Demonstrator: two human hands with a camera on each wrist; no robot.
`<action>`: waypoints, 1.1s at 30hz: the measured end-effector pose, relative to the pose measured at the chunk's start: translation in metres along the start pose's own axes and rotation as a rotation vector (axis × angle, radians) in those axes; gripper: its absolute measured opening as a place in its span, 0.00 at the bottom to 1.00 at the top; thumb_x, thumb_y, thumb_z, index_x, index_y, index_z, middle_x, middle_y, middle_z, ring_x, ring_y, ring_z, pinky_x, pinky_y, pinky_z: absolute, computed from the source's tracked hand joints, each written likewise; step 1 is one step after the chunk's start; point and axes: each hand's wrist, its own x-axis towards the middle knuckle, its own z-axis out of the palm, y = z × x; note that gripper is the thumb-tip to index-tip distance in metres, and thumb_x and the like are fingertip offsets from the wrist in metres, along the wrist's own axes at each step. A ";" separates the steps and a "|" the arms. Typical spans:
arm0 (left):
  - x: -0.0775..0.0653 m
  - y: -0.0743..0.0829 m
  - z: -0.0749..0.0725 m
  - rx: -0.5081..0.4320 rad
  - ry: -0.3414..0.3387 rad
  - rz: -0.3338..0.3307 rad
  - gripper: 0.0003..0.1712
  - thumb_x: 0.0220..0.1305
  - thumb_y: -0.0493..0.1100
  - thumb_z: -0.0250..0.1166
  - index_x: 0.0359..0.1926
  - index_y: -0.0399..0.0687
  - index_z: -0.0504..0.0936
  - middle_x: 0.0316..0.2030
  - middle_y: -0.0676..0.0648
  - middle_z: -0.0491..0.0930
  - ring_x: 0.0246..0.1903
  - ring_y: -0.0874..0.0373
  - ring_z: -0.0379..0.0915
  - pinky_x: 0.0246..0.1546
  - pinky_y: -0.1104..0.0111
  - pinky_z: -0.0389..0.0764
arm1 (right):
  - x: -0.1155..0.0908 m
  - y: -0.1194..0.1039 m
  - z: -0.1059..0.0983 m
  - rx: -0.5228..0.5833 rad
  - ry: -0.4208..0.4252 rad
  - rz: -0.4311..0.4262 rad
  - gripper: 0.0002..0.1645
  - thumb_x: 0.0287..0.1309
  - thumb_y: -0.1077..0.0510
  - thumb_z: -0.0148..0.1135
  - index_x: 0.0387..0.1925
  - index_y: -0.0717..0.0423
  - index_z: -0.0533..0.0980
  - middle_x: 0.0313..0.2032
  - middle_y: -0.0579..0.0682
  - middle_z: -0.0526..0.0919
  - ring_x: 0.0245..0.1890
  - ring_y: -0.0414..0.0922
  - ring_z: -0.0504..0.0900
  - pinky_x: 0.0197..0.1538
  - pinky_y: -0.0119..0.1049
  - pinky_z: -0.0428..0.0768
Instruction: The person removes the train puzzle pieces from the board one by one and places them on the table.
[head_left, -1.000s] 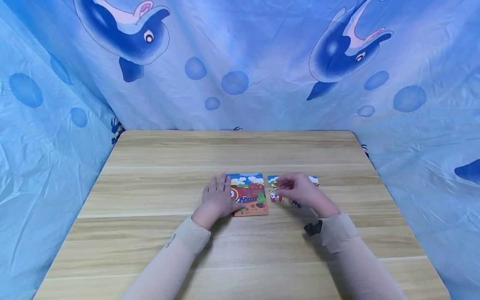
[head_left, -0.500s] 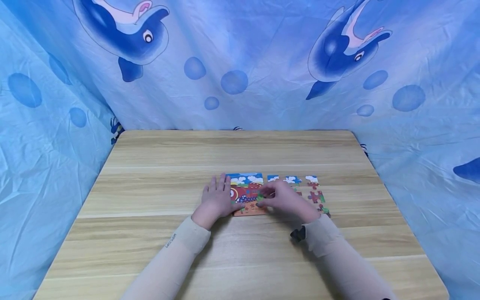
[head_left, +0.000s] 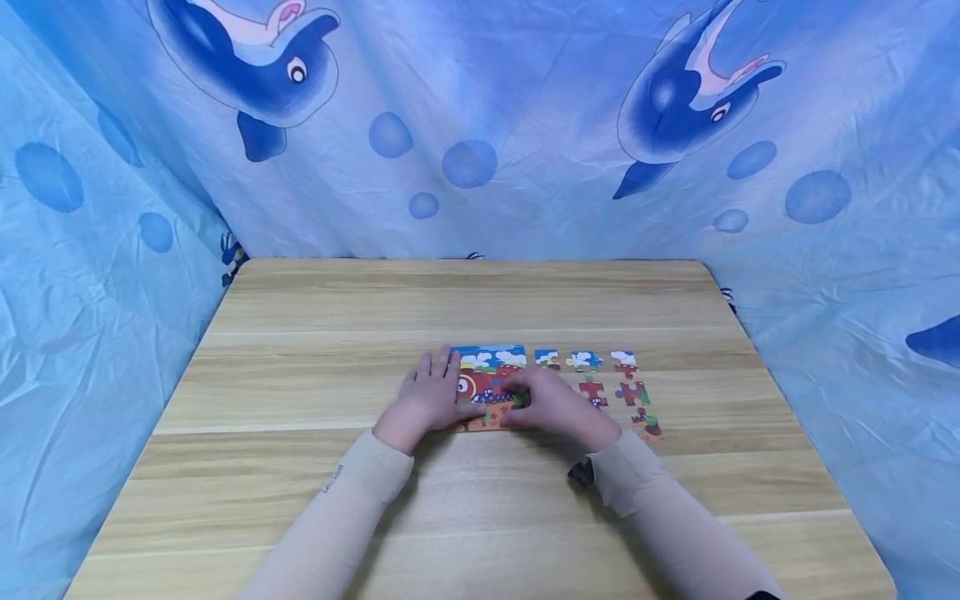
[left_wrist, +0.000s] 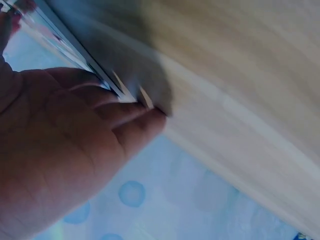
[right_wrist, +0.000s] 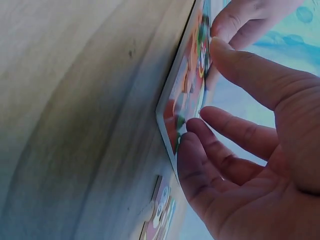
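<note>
A square jigsaw puzzle board [head_left: 487, 353] with a colourful red train picture lies mid-table. My left hand [head_left: 427, 398] rests on its left side with extended fingers; in the left wrist view those fingers [left_wrist: 142, 127] lie along the board's edge. Over the right part of the board is my right hand [head_left: 562, 408], palm down and fingers bent. The right wrist view has its thumb [right_wrist: 245, 65] apart from the other fingers, the fingertips right at the board's surface [right_wrist: 172, 120]. No piece shows between them. The hand hides part of the board's right side.
Several loose jigsaw pieces lie in spaced rows right of the board, among them a cloud piece [head_left: 584, 361], a red piece [head_left: 633, 393] and a green-and-brown piece [head_left: 648, 422]. The wooden table [head_left: 345, 308] meets a blue dolphin-print curtain [head_left: 525, 100] behind.
My right hand has moved left from above the loose pieces onto the board's right part, uncovering several pieces. My left hand has stayed on the board's left side.
</note>
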 end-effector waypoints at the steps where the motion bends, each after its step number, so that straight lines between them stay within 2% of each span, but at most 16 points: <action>1: -0.003 -0.001 -0.004 -0.004 -0.012 0.006 0.62 0.64 0.74 0.61 0.81 0.41 0.45 0.80 0.39 0.38 0.76 0.35 0.32 0.72 0.44 0.47 | 0.000 0.000 0.001 -0.009 0.001 -0.004 0.31 0.55 0.48 0.78 0.60 0.50 0.82 0.55 0.46 0.81 0.55 0.44 0.76 0.59 0.47 0.76; 6: -0.005 -0.011 -0.007 -0.027 -0.017 0.057 0.64 0.61 0.72 0.66 0.81 0.42 0.46 0.80 0.41 0.38 0.76 0.33 0.32 0.71 0.42 0.49 | 0.000 -0.004 0.006 -0.075 0.008 -0.003 0.32 0.55 0.46 0.78 0.60 0.47 0.82 0.59 0.49 0.76 0.58 0.47 0.73 0.62 0.48 0.73; 10: -0.005 -0.013 -0.007 -0.024 -0.018 0.078 0.64 0.60 0.72 0.66 0.81 0.41 0.46 0.80 0.40 0.38 0.75 0.31 0.32 0.71 0.42 0.49 | 0.001 -0.007 0.009 -0.105 0.015 -0.004 0.30 0.55 0.46 0.78 0.58 0.48 0.83 0.61 0.52 0.74 0.60 0.49 0.72 0.63 0.51 0.72; 15: -0.005 -0.011 -0.007 0.000 -0.025 0.062 0.66 0.59 0.74 0.65 0.81 0.41 0.45 0.80 0.40 0.37 0.76 0.32 0.31 0.72 0.44 0.47 | 0.004 -0.009 0.011 -0.121 0.020 -0.014 0.24 0.56 0.46 0.78 0.52 0.48 0.84 0.54 0.48 0.77 0.55 0.47 0.73 0.61 0.49 0.73; 20: -0.006 -0.011 -0.008 -0.016 -0.030 0.062 0.65 0.60 0.73 0.66 0.81 0.40 0.46 0.80 0.39 0.38 0.76 0.32 0.31 0.72 0.44 0.47 | 0.006 -0.009 0.014 -0.140 0.018 -0.035 0.21 0.57 0.47 0.77 0.50 0.48 0.84 0.48 0.44 0.78 0.49 0.44 0.73 0.56 0.44 0.74; 28: -0.005 -0.014 -0.003 -0.036 -0.024 0.083 0.65 0.60 0.72 0.67 0.81 0.37 0.45 0.80 0.37 0.37 0.75 0.31 0.30 0.73 0.45 0.45 | 0.006 -0.008 0.014 -0.151 0.017 -0.048 0.20 0.58 0.48 0.76 0.51 0.48 0.84 0.47 0.43 0.80 0.50 0.43 0.75 0.56 0.45 0.75; 33: -0.007 -0.010 -0.005 -0.028 -0.028 0.063 0.65 0.60 0.69 0.69 0.81 0.38 0.46 0.80 0.38 0.38 0.76 0.32 0.31 0.73 0.46 0.45 | 0.005 -0.009 0.014 -0.142 -0.003 -0.056 0.21 0.59 0.50 0.75 0.52 0.49 0.84 0.47 0.43 0.80 0.49 0.43 0.75 0.55 0.44 0.75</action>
